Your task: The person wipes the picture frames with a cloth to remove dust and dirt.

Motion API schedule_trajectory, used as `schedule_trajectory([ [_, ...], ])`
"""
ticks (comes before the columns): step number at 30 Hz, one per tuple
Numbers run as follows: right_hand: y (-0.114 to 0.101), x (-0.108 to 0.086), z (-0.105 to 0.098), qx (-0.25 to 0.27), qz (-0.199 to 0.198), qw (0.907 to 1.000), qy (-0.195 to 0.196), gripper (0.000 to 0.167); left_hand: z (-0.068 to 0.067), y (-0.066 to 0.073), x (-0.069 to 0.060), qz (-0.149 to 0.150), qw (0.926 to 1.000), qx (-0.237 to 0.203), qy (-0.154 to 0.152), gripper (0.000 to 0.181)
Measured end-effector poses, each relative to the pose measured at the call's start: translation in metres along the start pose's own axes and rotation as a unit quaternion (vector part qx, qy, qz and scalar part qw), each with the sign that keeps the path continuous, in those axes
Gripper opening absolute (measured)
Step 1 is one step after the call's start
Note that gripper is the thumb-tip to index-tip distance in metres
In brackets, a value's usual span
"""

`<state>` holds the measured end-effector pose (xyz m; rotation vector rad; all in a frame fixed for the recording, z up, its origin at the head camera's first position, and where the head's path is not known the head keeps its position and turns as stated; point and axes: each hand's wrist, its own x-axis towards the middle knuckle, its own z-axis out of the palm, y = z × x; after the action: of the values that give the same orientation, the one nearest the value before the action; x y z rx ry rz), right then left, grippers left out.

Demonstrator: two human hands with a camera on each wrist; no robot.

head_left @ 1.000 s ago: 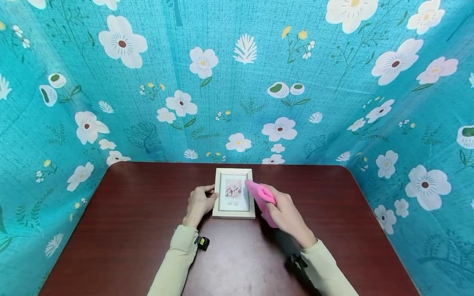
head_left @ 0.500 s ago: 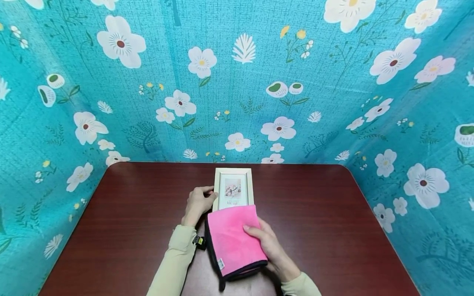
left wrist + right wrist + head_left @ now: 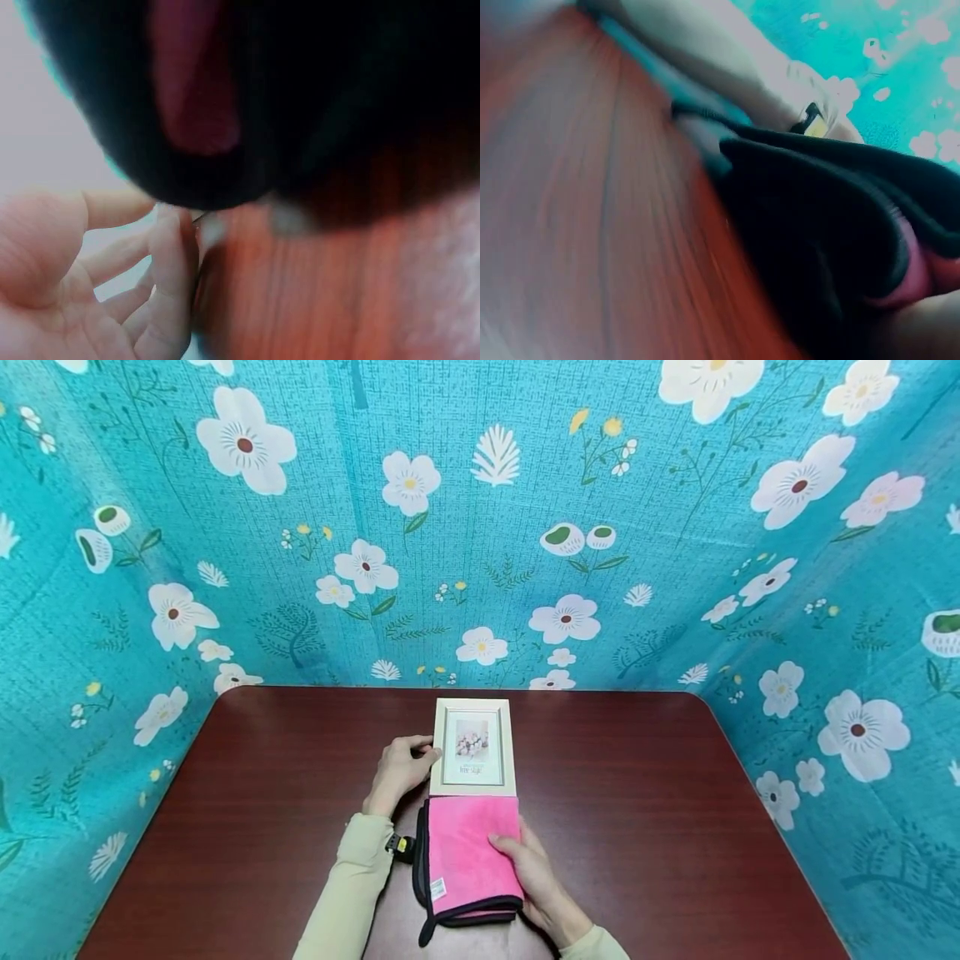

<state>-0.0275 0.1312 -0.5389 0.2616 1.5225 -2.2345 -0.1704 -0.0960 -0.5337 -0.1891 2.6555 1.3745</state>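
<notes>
A cream photo frame (image 3: 472, 745) with a flower print behind its pane lies near the table's far edge in the head view. My left hand (image 3: 401, 770) holds its left side, the thumb at the border. Just below the frame, my right hand (image 3: 534, 877) grips a folded pink cloth (image 3: 468, 860) by its right side, thumb on top and fingers underneath, hidden. The cloth has black edging, a small white tag and a hanging loop. Its dark edge (image 3: 187, 180) fills the top of the left wrist view, and the black folds (image 3: 817, 202) show in the right wrist view.
The dark reddish-brown table (image 3: 637, 793) reaches to a turquoise flowered curtain (image 3: 450, 568) at the back and both sides. A black wrist camera (image 3: 403, 847) on the left sleeve stands close to the cloth's left edge.
The cloth came from the frame's right side to in front of it, its broad pink face turned up, then slid slightly toward me, uncovering the frame's lower border. My left hand kept its hold.
</notes>
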Motion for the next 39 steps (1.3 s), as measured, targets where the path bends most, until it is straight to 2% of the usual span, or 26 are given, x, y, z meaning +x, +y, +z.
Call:
schedule_trajectory([
  [3,-0.002,0.001,-0.001,-0.092,-0.028,0.9953,0.015,0.068,-0.002,-0.002,-0.001,0.003,0.9999,-0.011,-0.012,0.04],
  [6,-0.007,0.002,-0.003,-0.195,-0.063,0.9784,0.023,0.069,-0.003,-0.002,-0.002,0.008,0.9996,-0.016,-0.02,0.041],
  [9,-0.015,0.002,-0.006,-0.287,-0.09,0.9534,0.028,0.068,-0.003,-0.001,-0.003,0.01,0.9995,-0.013,-0.026,0.042],
  [12,-0.024,0.002,-0.01,-0.374,-0.111,0.9206,0.023,0.06,-0.005,0.001,-0.004,0.006,0.9994,-0.005,-0.034,0.043],
  [13,-0.027,0.003,-0.012,-0.392,-0.112,0.9129,0.016,0.056,-0.006,0.001,-0.005,0.003,0.9993,-0.002,-0.036,0.044],
  [17,-0.042,0.006,-0.02,-0.474,-0.13,0.871,-0.006,0.04,-0.01,0.005,-0.011,-0.007,0.9989,0.007,-0.045,0.049],
  [19,-0.05,0.009,-0.024,-0.492,-0.131,0.8605,-0.014,0.031,-0.011,0.007,-0.016,-0.011,0.9986,0.012,-0.05,0.053],
  [20,-0.054,0.01,-0.026,-0.497,-0.131,0.8579,-0.015,0.027,-0.012,0.007,-0.019,-0.013,0.9985,0.013,-0.052,0.054],
  [21,-0.058,0.011,-0.029,-0.495,-0.128,0.8591,-0.016,0.025,-0.012,0.007,-0.023,-0.012,0.9984,0.016,-0.054,0.056],
  [22,-0.061,0.012,-0.031,-0.49,-0.125,0.8623,-0.018,0.023,-0.013,0.007,-0.026,-0.013,0.9982,0.02,-0.055,0.057],
  [26,-0.068,0.017,-0.036,-0.449,-0.109,0.8864,-0.034,0.017,-0.015,0.008,-0.044,-0.008,0.9979,0.043,-0.049,0.06],
  [29,-0.067,0.02,-0.035,-0.44,-0.104,0.8908,-0.048,0.009,-0.015,0.009,-0.06,-0.003,0.9965,0.074,-0.041,0.062],
  [35,-0.062,0.02,-0.032,-0.436,-0.096,0.8929,-0.056,0.006,-0.005,0.013,-0.09,-0.004,0.9889,0.137,-0.056,0.086],
  [37,-0.063,0.02,-0.031,-0.446,-0.098,0.8876,-0.058,0.005,-0.002,0.013,-0.097,0.001,0.9848,0.162,-0.062,0.095],
  [39,-0.067,0.022,-0.03,-0.472,-0.105,0.874,-0.051,0.005,0.0,0.013,-0.101,0.01,0.9815,0.18,-0.064,0.1],
])
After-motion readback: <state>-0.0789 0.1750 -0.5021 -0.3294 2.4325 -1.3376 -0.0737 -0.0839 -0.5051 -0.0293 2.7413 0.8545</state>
